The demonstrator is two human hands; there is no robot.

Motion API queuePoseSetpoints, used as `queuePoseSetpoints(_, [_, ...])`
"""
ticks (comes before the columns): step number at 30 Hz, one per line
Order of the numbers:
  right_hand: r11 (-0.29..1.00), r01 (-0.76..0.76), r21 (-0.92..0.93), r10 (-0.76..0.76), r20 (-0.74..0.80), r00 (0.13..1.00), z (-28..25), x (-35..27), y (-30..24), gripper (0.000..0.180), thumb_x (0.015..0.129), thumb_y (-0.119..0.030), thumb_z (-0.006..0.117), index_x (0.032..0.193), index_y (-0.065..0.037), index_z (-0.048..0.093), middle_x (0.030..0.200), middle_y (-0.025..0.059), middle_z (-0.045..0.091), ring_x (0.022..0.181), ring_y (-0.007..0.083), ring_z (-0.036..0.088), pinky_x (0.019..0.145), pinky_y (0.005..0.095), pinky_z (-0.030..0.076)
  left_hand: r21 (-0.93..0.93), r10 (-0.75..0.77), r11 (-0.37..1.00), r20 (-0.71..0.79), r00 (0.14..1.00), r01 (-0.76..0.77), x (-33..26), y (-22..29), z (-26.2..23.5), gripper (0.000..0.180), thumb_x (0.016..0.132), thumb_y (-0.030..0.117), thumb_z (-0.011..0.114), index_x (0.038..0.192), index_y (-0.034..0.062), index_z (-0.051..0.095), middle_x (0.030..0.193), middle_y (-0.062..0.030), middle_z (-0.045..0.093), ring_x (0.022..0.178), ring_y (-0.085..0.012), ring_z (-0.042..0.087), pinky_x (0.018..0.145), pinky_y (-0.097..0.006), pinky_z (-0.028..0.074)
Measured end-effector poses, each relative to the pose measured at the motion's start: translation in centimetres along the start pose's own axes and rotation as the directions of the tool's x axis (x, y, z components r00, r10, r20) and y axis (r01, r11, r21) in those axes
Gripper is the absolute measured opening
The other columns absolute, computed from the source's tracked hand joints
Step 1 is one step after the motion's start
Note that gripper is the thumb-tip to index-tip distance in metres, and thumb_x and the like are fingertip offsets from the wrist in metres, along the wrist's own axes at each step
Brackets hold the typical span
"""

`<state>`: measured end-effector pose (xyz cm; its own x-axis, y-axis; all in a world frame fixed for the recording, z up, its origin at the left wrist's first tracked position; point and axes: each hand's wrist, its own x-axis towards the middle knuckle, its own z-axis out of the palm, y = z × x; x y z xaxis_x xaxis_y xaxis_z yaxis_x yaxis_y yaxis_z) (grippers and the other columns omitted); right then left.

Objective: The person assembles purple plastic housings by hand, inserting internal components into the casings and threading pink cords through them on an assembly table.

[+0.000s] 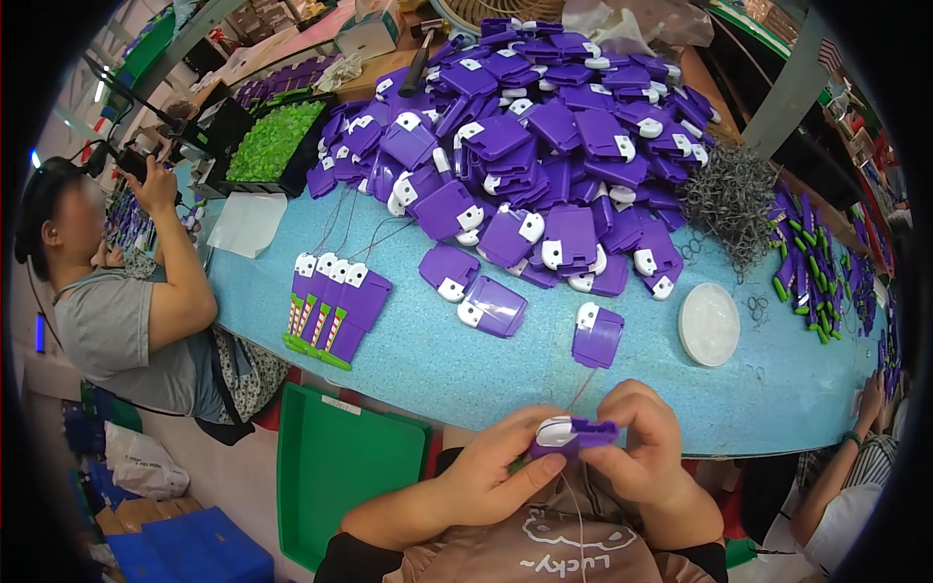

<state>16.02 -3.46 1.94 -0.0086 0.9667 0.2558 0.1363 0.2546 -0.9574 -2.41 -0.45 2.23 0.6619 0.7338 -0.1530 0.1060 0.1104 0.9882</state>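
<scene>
Close to my body, a purple plastic piece with a white rounded end [556, 433] is held above the table's near edge. My left hand [501, 471] is closed around its white end, thumb on the near side. My right hand [643, 442] pinches the purple end with bent thumb and fingers. A thin cord passes by the piece, one length up toward the table and one down over my apron. Just beyond my hands lies a similar purple-and-white piece [597, 338]. Whether the right fingers also hold something small is hidden.
A large heap of purple-and-white pieces [559, 146] covers the table's far side. Around it are four-edged corded pieces with green ends [335, 306], a white round dish [708, 325], tangled metal rings [729, 209], a hammer [416, 73] and a green tray [350, 457]. Co-workers sit on both sides.
</scene>
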Motion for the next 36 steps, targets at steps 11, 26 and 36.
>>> queuePoseSetpoints(11, [0.99,0.073,-0.124,-0.06,0.103,0.993,0.1,0.2,-0.1,0.026,0.064,-0.018,0.077,0.074,-0.006,0.057,0.071,0.0077,0.054,0.061,0.0222,0.052,0.056,0.0309,0.039,0.045,0.23,0.972,0.045,0.972,-0.232,0.1,0.6,-1.7,0.033,0.082,0.014,0.062,0.11,-0.0027,0.056,0.1,-0.0118,0.055,0.082,-0.0194,0.058,0.072,-0.026,0.045])
queuePoseSetpoints(26, [0.997,-0.076,-0.007,0.076,0.185,0.98,0.4,0.1,0.1,0.066,0.062,-0.021,0.08,0.116,-0.002,0.047,0.09,0.0101,0.059,0.079,0.0225,0.059,0.071,0.0316,0.045,-0.796,-0.123,0.605,-0.103,0.987,-0.007,0.0,-1.2,-0.6,0.036,0.087,0.021,0.057,0.113,-0.0005,0.047,0.111,-0.0141,0.05,0.101,-0.0215,0.053,0.089,-0.037,0.043])
queuePoseSetpoints(36, [0.978,0.078,0.195,-0.141,0.337,0.931,2.2,2.3,1.4,0.086,0.048,-0.029,0.082,0.116,-0.005,0.034,0.113,0.0175,0.051,0.11,0.0313,0.049,0.098,0.0439,0.026,-0.869,-0.188,0.437,0.164,0.969,0.232,-0.6,-0.5,-1.1,0.042,0.085,0.03,0.058,0.114,0.0016,0.048,0.103,-0.0067,0.055,0.094,-0.016,0.054,0.081,-0.03,0.044])
